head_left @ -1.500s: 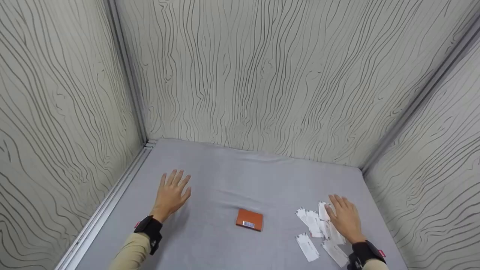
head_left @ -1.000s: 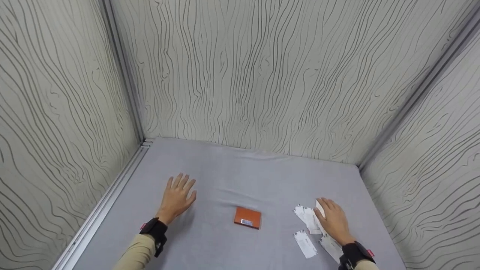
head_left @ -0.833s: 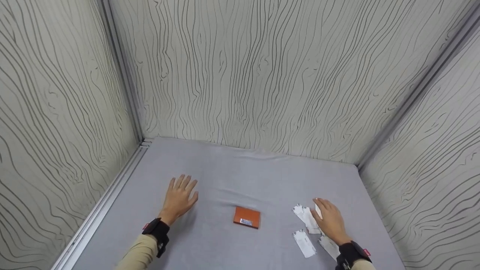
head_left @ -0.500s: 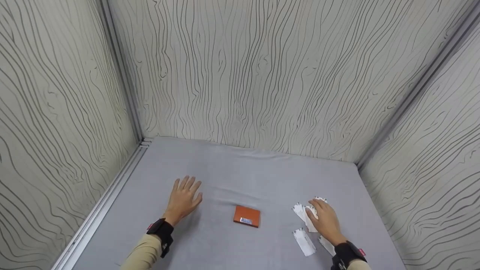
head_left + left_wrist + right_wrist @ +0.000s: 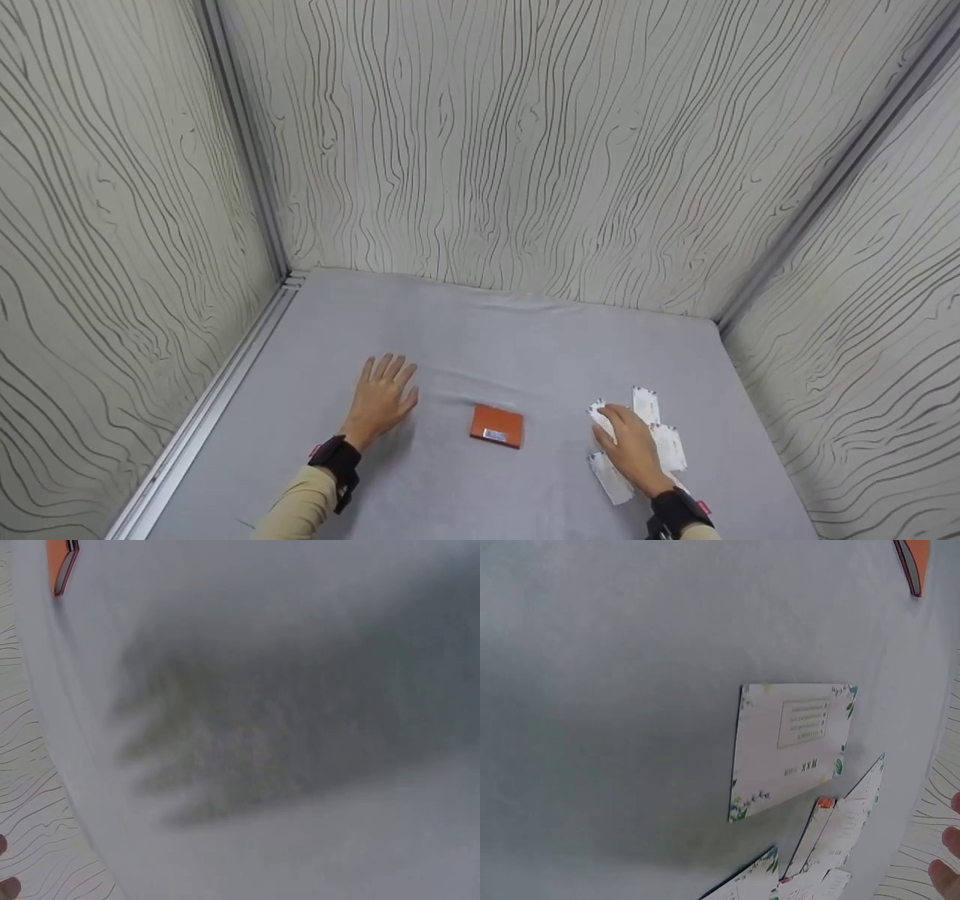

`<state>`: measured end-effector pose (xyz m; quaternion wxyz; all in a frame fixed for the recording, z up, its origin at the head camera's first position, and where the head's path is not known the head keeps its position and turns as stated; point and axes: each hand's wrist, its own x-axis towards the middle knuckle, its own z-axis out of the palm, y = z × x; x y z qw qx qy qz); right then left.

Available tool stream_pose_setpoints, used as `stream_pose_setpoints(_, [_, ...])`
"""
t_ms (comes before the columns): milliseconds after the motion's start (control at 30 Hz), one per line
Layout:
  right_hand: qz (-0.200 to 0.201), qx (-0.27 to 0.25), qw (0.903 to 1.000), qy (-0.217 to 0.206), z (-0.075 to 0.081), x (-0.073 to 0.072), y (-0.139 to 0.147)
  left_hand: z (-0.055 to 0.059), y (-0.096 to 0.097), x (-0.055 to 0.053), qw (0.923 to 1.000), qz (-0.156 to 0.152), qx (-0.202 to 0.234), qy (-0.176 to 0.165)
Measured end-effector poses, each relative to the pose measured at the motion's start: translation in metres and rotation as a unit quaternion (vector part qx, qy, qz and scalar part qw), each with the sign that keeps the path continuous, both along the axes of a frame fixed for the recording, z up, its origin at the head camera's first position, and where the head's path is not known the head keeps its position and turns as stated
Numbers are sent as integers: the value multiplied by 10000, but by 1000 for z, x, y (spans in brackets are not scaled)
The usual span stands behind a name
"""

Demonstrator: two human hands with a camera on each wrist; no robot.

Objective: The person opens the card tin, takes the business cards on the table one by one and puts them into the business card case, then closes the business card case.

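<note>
Hands [image 5: 381,403] [image 5: 632,450] above grey cloth [image 5: 555,360]; three wood-grain-patterned walls [image 5: 480,150]

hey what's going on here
A person's right hand is over some white printed cards spread on a gray cloth, some overlapping, and does not seem to hold any. The left hand, fingers spread, hovers above the cloth, holding nothing. A flat orange object lies between the hands, with neither touching it.

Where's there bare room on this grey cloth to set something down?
Bare cloth runs between the orange case and the cards, and behind both up to the back wall. It's crowded at right, where cards cluster around the right hand.
</note>
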<state>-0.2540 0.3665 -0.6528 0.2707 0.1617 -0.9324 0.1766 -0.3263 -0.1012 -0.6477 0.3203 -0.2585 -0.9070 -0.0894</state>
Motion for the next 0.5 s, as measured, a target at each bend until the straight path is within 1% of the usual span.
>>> stream_pose_setpoints(133, [67,48,9999,100,-7,-1,-7,-2,6,0,9999,-82,54,68])
stream_pose_setpoints(300, [109,53,9999,-40,-15,-1,-18,-9,15,1,9998,-147,82,132])
stream_pose_setpoints(500, [185,9,9997,-159,-21,1,-34,-14,26,5,9999,-155,-5,75])
